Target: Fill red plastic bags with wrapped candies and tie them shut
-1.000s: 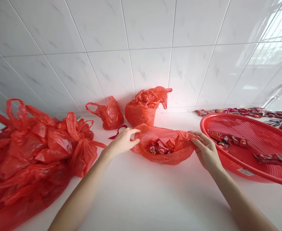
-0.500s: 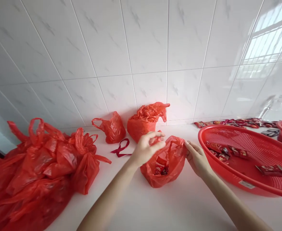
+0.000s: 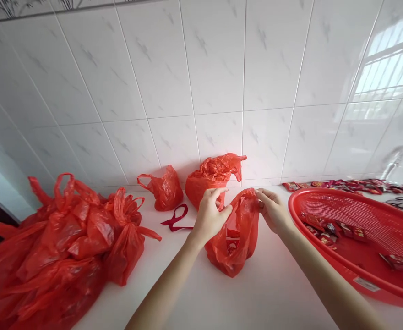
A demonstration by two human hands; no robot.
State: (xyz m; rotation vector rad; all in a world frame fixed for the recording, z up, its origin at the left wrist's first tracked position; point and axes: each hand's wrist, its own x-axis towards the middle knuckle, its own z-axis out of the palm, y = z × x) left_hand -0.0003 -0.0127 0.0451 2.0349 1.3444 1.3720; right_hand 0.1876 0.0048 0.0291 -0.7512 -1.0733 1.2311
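A red plastic bag (image 3: 231, 261) stands on the white counter in front of me, its mouth partly open. Red printed packets (image 3: 232, 246) show inside it. My right hand (image 3: 272, 210) pinches the top right edge of this bag between thumb and fingers. At the bag's left side, my left hand (image 3: 211, 214) is curled with thumb and forefinger around its upper edge; the other fingertips are hidden. Just behind my left hand sits another red bag (image 3: 196, 183) stuffed with crumpled red plastic.
Filled red bags (image 3: 81, 238) are heaped at the left. A small red bag (image 3: 167, 190) and a dark red ribbon (image 3: 177, 219) lie near the tiled wall. On the right is a red basket (image 3: 352, 270) holding several packets, with more packets (image 3: 352, 185) along the wall.
The bag's mouth has narrowed as my hands drew closer together. Fewer of its packets show. The view has shifted slightly, showing more wall at the top.
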